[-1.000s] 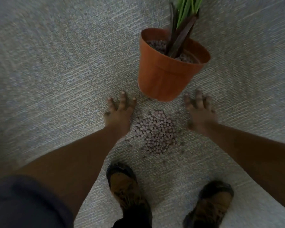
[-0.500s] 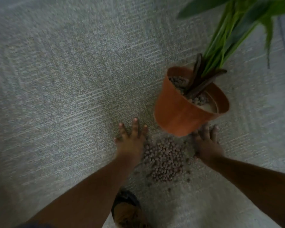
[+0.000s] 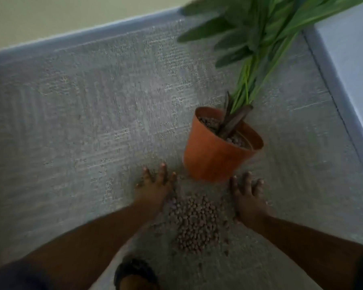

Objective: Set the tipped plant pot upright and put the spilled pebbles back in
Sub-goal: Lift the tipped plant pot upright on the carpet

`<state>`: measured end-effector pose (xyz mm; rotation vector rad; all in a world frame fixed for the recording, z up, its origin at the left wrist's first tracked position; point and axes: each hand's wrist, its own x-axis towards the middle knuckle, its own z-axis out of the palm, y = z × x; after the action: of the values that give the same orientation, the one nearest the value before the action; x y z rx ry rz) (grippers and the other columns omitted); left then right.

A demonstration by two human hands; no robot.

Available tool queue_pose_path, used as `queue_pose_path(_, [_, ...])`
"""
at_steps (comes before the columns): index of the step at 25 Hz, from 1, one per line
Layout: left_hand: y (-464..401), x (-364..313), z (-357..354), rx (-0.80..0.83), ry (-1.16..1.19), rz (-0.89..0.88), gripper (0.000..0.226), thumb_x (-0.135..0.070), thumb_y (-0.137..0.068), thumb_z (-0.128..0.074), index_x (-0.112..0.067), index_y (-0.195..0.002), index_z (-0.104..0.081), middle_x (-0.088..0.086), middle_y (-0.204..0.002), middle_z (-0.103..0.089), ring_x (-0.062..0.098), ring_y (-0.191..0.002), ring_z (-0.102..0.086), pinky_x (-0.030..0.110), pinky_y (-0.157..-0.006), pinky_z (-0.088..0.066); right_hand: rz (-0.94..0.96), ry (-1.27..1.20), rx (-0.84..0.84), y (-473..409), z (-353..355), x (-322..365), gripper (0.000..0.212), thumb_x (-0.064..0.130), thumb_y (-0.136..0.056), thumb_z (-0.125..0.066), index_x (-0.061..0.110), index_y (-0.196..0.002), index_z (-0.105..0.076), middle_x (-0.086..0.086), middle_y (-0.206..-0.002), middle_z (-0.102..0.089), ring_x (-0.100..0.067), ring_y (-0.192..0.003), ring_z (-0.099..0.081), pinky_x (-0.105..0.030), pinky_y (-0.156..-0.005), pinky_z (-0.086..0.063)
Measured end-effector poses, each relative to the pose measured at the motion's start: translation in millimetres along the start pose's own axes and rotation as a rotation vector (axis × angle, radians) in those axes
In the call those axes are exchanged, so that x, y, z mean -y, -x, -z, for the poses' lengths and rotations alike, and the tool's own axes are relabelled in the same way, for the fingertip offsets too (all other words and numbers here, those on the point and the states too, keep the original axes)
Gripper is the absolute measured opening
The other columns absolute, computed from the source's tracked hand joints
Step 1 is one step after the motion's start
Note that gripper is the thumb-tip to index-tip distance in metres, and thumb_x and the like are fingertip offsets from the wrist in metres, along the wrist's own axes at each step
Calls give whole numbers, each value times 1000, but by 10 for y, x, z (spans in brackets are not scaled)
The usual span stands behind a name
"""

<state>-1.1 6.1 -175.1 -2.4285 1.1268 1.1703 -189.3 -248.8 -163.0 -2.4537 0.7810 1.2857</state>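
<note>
Grey woven carpet (image 3: 92,122) carries the round terracotta plastic pot (image 3: 210,158), now upright. Your left hand (image 3: 153,189) and right hand (image 3: 247,199) lie flat, fingers spread and empty, flanking the brown clay pebbles (image 3: 194,222). Sweep palms inward, then scoop gently.

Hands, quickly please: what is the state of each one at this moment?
Left hand: open, fingers spread flat on the carpet beside the pebbles, holding nothing.
Right hand: open, flat on the carpet on the pile's other side, holding nothing.
</note>
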Motion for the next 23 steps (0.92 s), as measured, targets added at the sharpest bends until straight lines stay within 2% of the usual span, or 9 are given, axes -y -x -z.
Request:
queue_pose_path(2, [4,-10,123,28,-24,-8,87,-41,-97,-55,-33,-158,5,13,-165,21,64,-142,5,73,-106,-31,-5,0,0,11,11,13,141,13,-73,-86,36,-149,31,-12,-152,48,-60,-142,25,-76,-103,-35])
queue_pose_path(4, [17,-39,381,21,-47,-63,77,-39,-92,-62,-18,-156,-25,23,-163,-18,48,-145,-26,57,-111,-35,2,30,-35,46,23,44,138,19,-75,-87,30,-152,27,-17,-158,38,-63,-142,19,-72,-105,-37])
queue_pose_path(7, [163,-187,857,-139,425,-22,52,-21,-82,-74,-15,-132,-60,5,-124,-65,23,-110,-64,30,-85,-54,-13,-33,-26,98,179,88,113,29,-81,-81,20,-159,0,-25,-164,10,-61,-146,-2,-63,-110,-38])
queue_pose_path(9, [258,-364,1187,-271,884,52,45,-21,-92,-65,-16,-135,-58,-7,-117,-65,16,-106,-61,27,-79,-54,2,-379,-14,165,446,148,68,28,-82,-78,9,-140,-46,-25,-145,-43,-45,-131,-46,-53,-102,-50])
queue_pose_path(11, [316,-598,1531,-335,1218,65,31,-38,-100,-53,-28,-129,-61,-15,-121,-62,15,-110,-56,32,-81,-51,-30,-1148,-128,286,716,241,8,13,-88,-66,8,-95,-65,-16,-92,-64,-28,-83,-64,-48,-78,-58])
queue_pose_path(13, [337,-801,1832,-332,1413,30,34,-60,-98,-43,-41,-102,-71,-24,-94,-70,5,-94,-67,27,-67,-53,-123,-1750,-206,433,1025,298,11,20,-96,-54,16,-89,-61,-6,-81,-58,-18,-70,-58,-38,-65,-49])
queue_pose_path(15, [347,-931,2016,-304,1473,24,42,-66,-95,-44,-39,-98,-76,-22,-75,-73,-3,-66,-70,18,-46,-51,-129,-2021,-192,518,1288,321,29,48,-93,-53,23,-101,-67,0,-95,-69,-19,-88,-64,-34,-73,-51])
queue_pose_path(19, [260,-1000,2072,-344,1463,169,25,-32,-89,-66,-21,-111,-61,-3,-86,-70,12,-70,-65,24,-50,-50,-82,-1856,-194,613,1476,431,43,49,-84,-68,29,-122,-64,1,-118,-68,-26,-110,-62,-57,-90,-53])
queue_pose_path(23, [192,-992,2064,-279,1470,207,13,-24,-88,-66,-18,-98,-62,-3,-66,-69,18,-68,-65,38,-64,-58,-62,-1821,-177,619,1322,425,47,51,-89,-64,26,-129,-56,0,-126,-61,-28,-112,-61,-57,-84,-56])
